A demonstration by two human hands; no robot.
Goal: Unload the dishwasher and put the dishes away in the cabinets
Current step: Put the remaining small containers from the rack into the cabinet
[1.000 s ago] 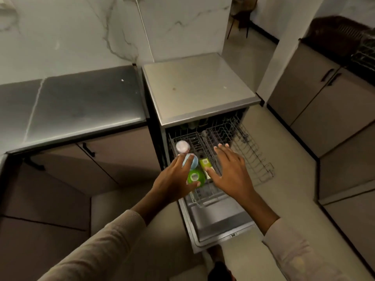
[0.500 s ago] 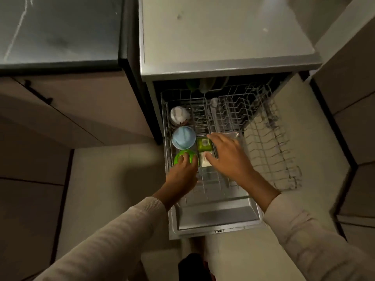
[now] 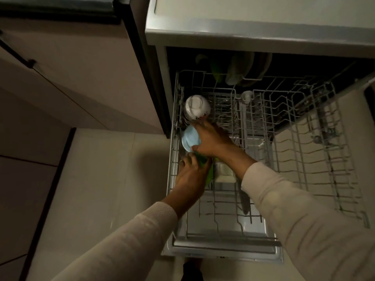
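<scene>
At the dish rack's (image 3: 300,151) left edge, the left hand (image 3: 190,177) curls round the green bowl (image 3: 203,160) and the right hand (image 3: 213,139) clasps the blue bowl (image 3: 188,138). Best lift both straight up, clear of the wires.

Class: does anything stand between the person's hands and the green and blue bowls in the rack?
Nothing visible does. The left hand holds the green bowl, and the right hand holds the blue bowl.

rear bowl (image 3: 196,107) at left of rack (image 3: 174,155), second bowl (image 3: 188,139) just before it, third bowl (image 3: 203,160) nearest
</scene>
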